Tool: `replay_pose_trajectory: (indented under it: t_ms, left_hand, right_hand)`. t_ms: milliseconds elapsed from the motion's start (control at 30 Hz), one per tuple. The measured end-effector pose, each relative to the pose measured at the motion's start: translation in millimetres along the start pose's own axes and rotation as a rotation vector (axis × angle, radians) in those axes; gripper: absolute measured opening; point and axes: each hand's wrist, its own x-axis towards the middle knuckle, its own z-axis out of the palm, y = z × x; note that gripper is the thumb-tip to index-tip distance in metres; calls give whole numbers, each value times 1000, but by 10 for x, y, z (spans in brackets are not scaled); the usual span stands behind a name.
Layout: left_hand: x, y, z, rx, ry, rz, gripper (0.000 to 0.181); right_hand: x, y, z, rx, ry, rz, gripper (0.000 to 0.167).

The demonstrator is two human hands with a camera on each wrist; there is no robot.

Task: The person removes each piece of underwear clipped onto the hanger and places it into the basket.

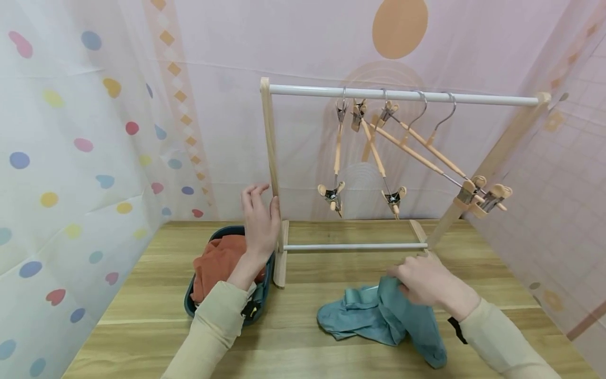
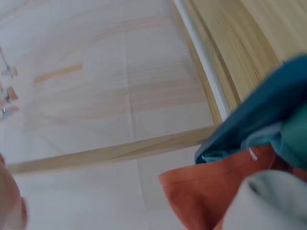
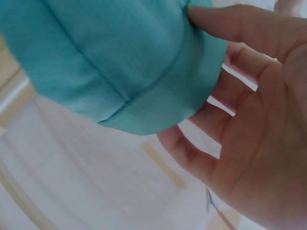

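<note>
My right hand (image 1: 420, 279) pinches the upper edge of a teal garment (image 1: 366, 318) and lifts that part; the rest lies crumpled on the wooden table. In the right wrist view, thumb and fingers hold a stitched hem of the teal garment (image 3: 120, 72). Beside the left post (image 1: 269, 137) of a small clothes rack, my left hand (image 1: 259, 223) is raised with loosely bent fingers, holding nothing. Its wrist is over a dark blue basket (image 1: 269, 279) with an orange garment (image 1: 219, 261) inside. Only a blurred bit of this hand shows in the left wrist view.
Several clip hangers (image 1: 374, 150) hang from the rack's white top rail (image 1: 307, 91), grouped toward the middle and right. A lower white bar (image 1: 355, 246) joins the rack's feet. Patterned curtains (image 1: 118, 131) enclose the back and sides of the table.
</note>
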Motion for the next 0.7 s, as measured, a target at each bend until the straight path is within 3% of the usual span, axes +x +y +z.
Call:
replay_pose_trajectory:
  t_ms: [67, 133, 200, 267, 367, 533, 600, 700]
  left_hand:
    - [-43, 59, 9, 38, 52, 119, 19]
    - [-94, 118, 34, 61, 56, 234, 15]
    - [-158, 175, 73, 59, -11, 311, 15]
    - [-232, 241, 112, 47, -144, 335, 18]
    - [-364, 331, 173, 8, -416, 292, 24]
    - [-621, 474, 252, -64, -901, 114, 50]
    - [-725, 521, 280, -64, -1044, 55, 60]
    - [-856, 573, 333, -17, -1164, 44, 67]
  right_hand:
    - [-10, 28, -50, -47, 63, -2, 19]
    - [-21, 50, -97, -101, 117, -1, 18]
    - [-32, 65, -140, -134, 162, 7, 17]
    - [-46, 76, -184, -153, 210, 15, 16]
    - [-62, 96, -247, -152, 288, 16, 16]
    - [-90, 137, -338, -130, 400, 10, 18]
    - [-105, 156, -371, -124, 441, 12, 18]
    - [-125, 187, -420, -115, 504, 11, 19]
